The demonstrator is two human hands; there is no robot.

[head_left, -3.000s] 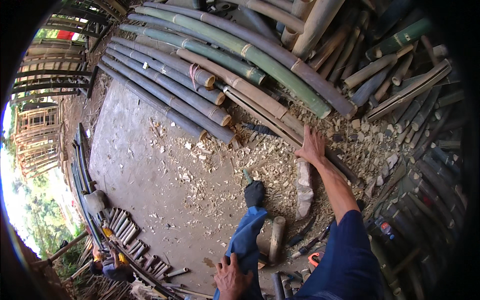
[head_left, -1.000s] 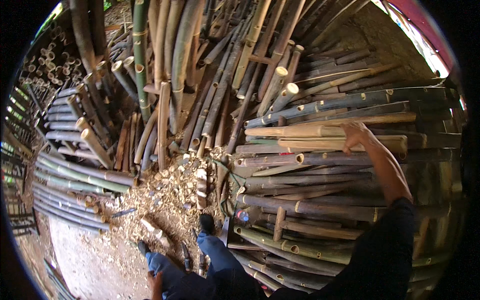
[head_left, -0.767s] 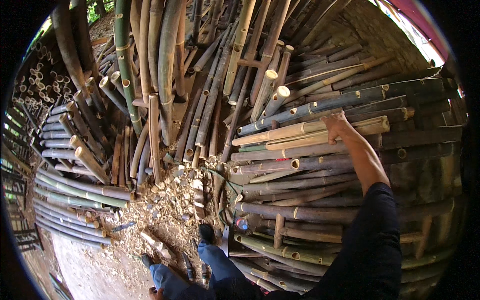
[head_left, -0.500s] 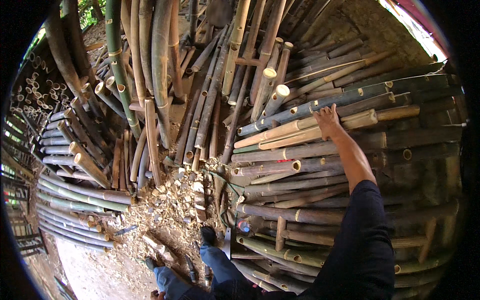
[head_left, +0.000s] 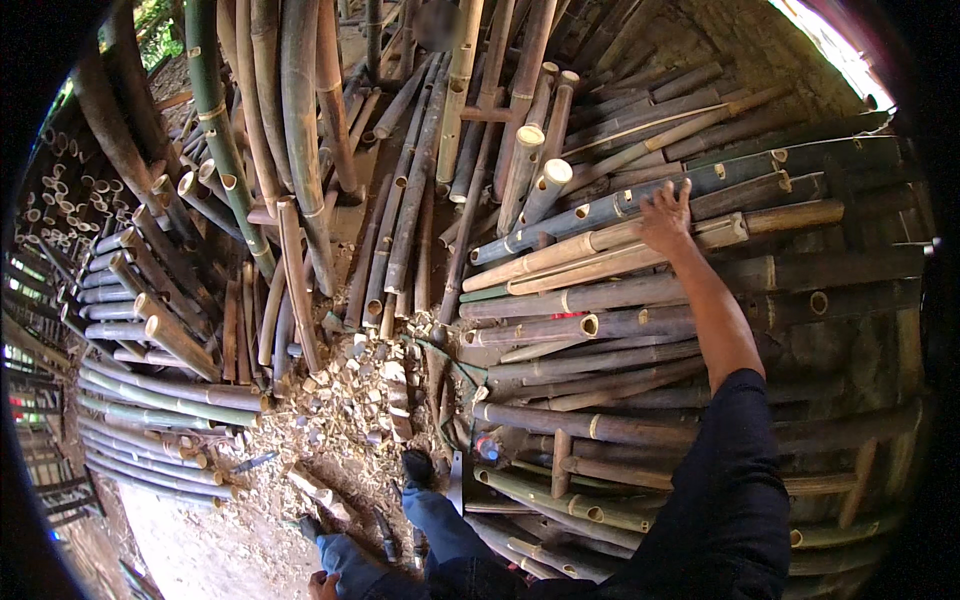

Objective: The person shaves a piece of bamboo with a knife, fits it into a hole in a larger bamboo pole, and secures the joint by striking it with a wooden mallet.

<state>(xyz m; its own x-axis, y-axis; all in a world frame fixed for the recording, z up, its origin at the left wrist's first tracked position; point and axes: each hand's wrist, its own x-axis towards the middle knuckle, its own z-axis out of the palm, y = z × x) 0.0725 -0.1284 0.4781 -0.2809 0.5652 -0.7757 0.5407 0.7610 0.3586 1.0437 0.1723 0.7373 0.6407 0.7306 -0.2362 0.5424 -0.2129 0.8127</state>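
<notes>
My right arm reaches over a stack of bamboo poles on the right. My right hand [head_left: 665,222] is open, its fingers spread across a dark bamboo pole with notched holes [head_left: 610,208]; whether they press on it I cannot tell. Under and beside the palm lies a pale split bamboo piece [head_left: 560,262], next to a long dark bamboo pole [head_left: 620,298]. Only a small part of my left hand [head_left: 323,586] shows at the lower edge, beside my knee, and its fingers cannot be made out.
Wood chips [head_left: 350,400] cover the ground ahead of my feet. A handsaw blade [head_left: 456,483] stands by my right foot, near a plastic bottle [head_left: 487,449]. Bamboo poles [head_left: 305,130] lean upright ahead, and more bamboo poles [head_left: 170,388] are stacked at the left.
My right hand has slid slightly right and farther away over the poles, and its fingers have spread wider. A bit more of my left hand shows.
</notes>
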